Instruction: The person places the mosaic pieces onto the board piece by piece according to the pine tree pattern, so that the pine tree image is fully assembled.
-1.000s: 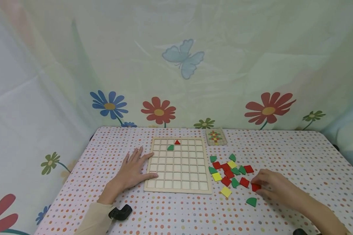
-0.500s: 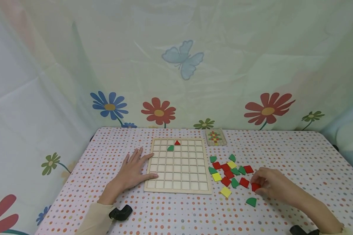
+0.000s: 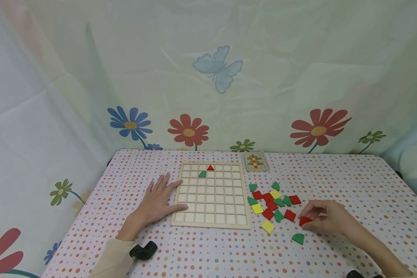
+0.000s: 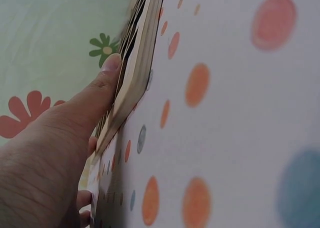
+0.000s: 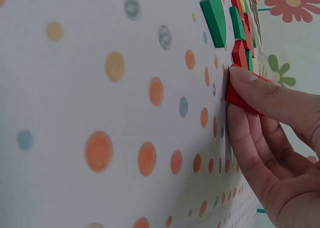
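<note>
Pinching a red tile (image 3: 304, 221) between thumb and fingers, the right grip (image 3: 330, 219) sits low at the counter (image 3: 201, 255), just right of the loose pieces (image 3: 272, 205). Farther left lies the gridded board (image 3: 215, 225), holding a red triangle (image 3: 210, 168) and a green quarter-round (image 3: 202, 174); the left grip (image 3: 156, 202), fingers spread, rests on its left edge.

Beige sleeve (image 3: 112, 258), black wrist device (image 3: 143, 251)
Smooth, curved shape at left; second black unit (image 3: 355, 274), partly cut off, near right
</note>
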`<state>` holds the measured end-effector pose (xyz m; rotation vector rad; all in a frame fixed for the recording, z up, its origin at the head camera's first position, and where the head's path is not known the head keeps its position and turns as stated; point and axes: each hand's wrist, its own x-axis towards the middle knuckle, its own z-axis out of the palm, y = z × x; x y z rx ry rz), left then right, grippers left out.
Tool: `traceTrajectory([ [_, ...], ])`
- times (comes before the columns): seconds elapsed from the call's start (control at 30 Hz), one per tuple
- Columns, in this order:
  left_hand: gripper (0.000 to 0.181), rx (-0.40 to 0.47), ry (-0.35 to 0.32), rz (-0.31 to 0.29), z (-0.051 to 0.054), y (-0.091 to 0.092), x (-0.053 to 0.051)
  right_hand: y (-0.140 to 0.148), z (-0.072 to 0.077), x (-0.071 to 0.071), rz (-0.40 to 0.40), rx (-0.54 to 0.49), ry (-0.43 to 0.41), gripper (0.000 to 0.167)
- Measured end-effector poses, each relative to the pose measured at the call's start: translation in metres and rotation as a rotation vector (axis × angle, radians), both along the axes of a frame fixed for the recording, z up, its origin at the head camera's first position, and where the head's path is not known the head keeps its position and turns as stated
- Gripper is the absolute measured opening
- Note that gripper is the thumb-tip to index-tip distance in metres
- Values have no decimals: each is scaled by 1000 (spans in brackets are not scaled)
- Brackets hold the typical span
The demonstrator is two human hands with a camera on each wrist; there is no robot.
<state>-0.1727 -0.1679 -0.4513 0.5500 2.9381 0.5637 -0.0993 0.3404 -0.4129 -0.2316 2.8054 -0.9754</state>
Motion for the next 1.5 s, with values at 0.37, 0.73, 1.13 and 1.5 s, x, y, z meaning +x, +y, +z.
traceTrajectory([
  [0.37, 91, 8, -8, -2, -2, 2, -2, -25, 12, -27, -1, 19, 113, 20],
  [0.73, 91, 13, -14, 4, -1, 3, -2, -94, 27, -78, 151, -148, 179, 13],
  [1.13, 91, 6, -11, -3, 2, 3, -3, -163, 12, -125, 137, -225, 151, 10],
  [1.5, 91, 9, -3, 2, 0, 0, -1, -206, 8, -145, 272, -272, 137, 13],
])
